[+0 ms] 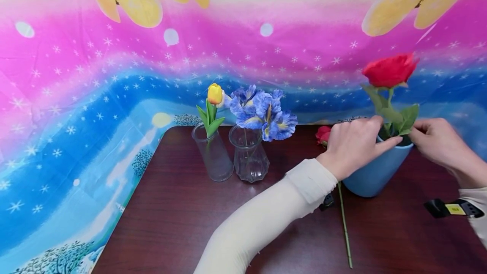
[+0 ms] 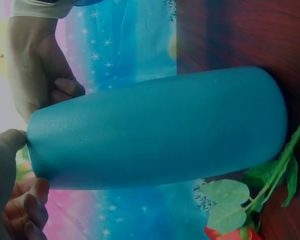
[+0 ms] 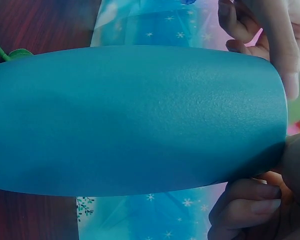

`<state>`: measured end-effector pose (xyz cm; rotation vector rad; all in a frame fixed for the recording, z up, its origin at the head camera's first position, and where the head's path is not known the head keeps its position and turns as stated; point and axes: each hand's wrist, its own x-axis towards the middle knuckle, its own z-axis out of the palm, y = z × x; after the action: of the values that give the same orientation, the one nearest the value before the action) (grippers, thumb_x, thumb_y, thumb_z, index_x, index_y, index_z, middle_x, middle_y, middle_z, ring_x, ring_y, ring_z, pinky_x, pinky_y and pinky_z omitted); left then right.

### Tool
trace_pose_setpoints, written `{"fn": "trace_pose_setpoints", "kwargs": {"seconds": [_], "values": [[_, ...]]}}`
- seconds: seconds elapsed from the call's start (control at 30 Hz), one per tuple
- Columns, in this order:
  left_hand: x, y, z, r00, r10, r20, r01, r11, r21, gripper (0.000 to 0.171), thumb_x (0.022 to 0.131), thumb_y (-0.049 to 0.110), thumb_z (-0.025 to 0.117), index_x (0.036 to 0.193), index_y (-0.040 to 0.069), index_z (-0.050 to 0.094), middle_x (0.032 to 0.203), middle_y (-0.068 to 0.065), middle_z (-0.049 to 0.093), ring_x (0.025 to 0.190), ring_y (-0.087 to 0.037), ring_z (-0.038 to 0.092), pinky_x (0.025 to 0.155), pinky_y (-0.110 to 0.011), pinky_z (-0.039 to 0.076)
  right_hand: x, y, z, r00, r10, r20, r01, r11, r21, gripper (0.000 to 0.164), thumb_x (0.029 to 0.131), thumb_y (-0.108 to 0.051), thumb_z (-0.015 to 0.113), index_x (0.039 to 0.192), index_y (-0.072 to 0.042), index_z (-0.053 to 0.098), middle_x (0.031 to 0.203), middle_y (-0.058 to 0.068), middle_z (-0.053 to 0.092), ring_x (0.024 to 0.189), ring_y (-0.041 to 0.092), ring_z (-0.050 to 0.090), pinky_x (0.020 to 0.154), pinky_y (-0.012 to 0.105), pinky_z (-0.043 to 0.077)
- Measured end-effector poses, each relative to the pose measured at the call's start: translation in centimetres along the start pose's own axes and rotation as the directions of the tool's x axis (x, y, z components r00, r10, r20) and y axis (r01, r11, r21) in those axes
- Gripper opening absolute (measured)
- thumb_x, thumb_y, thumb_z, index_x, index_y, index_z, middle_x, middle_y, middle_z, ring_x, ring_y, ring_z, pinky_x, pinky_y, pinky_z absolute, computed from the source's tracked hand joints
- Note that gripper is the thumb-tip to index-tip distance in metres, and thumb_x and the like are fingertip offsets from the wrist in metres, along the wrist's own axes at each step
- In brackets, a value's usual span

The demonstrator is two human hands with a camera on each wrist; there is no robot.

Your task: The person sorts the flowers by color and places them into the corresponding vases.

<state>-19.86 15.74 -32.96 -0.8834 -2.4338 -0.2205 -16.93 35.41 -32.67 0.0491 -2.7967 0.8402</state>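
A tall blue vase [image 1: 374, 174] stands on the table at the right, with a red rose [image 1: 392, 71] upright in it, its green leaves just above the rim. My left hand [image 1: 351, 145] holds the rim from the left, thumb laid over the edge and fingers curled outside. From the right, my right hand [image 1: 443, 149] grips the opposite side of the rim, near a leaf. In the right wrist view the vase wall [image 3: 140, 120] fills the middle, with the right thumb at its edge and curled fingers beside it. The stem's lower part is hidden inside the vase.
Another red rose [image 1: 323, 134] lies on the dark wood table [image 1: 163, 223], its stem [image 1: 345, 231] pointing toward me. Left of it stand a glass vase [image 1: 251, 166] with blue irises [image 1: 266, 111] and a glass cylinder [image 1: 217, 162] with a yellow tulip [image 1: 215, 94]. A patterned cloth [image 1: 228, 50] hangs behind.
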Motion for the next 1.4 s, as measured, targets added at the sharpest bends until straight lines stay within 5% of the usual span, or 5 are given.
{"fn": "trace_pose_setpoints", "kwargs": {"seconds": [0.13, 0.3, 0.6, 1.4], "values": [[0.0, 0.0, -0.1, 1.000, -0.010, 0.003, 0.010, 1.000, -0.003, 0.044, 0.093, 0.074, 0.045, 0.082, 0.031, 0.050, 0.055, 0.013, 0.041, 0.040, 0.000, 0.032, 0.038, -0.019, 0.021, 0.0, 0.1, 0.0, 1.000, 0.001, 0.011, -0.001, 1.000, -0.006, 0.049, 0.109, -0.022, 0.035, 0.075, 0.004, 0.060, 0.050, -0.003, 0.030, 0.041, 0.015, 0.027, 0.041, 0.034, 0.026], [-0.1, -0.2, -0.6, 0.999, -0.017, 0.048, 0.020, 0.999, -0.044, 0.040, 0.095, 0.070, 0.047, 0.085, 0.031, 0.053, 0.056, 0.013, 0.043, 0.041, 0.001, 0.038, 0.038, -0.018, 0.024, -0.1, 0.0, 0.0, 1.000, -0.006, 0.001, 0.006, 1.000, -0.004, 0.051, 0.108, -0.024, 0.036, 0.062, -0.003, 0.044, 0.051, -0.005, 0.028, 0.041, 0.014, 0.026, 0.041, 0.034, 0.024], [-0.4, -0.7, -1.1, 0.995, -0.058, 0.079, 0.066, 0.992, -0.109, 0.033, 0.100, 0.061, 0.047, 0.088, 0.032, 0.058, 0.057, 0.013, 0.047, 0.043, 0.001, 0.041, 0.038, -0.017, 0.028, -0.1, 0.0, 0.0, 1.000, -0.009, -0.020, 0.010, 1.000, 0.013, 0.051, 0.107, -0.024, 0.040, 0.060, -0.005, 0.038, 0.052, -0.008, 0.028, 0.042, 0.013, 0.025, 0.043, 0.035, 0.022], [-3.1, -2.9, -0.7, 0.971, -0.192, 0.143, 0.231, 0.910, -0.344, 0.027, 0.103, 0.049, 0.048, 0.092, 0.033, 0.066, 0.063, 0.019, 0.054, 0.055, 0.005, 0.046, 0.048, -0.014, 0.034, -0.2, -0.2, -0.1, 1.000, 0.018, 0.005, -0.018, 0.999, 0.039, 0.049, 0.107, -0.023, 0.039, 0.063, -0.004, 0.034, 0.052, -0.009, 0.029, 0.043, 0.013, 0.027, 0.046, 0.036, 0.022]]}}
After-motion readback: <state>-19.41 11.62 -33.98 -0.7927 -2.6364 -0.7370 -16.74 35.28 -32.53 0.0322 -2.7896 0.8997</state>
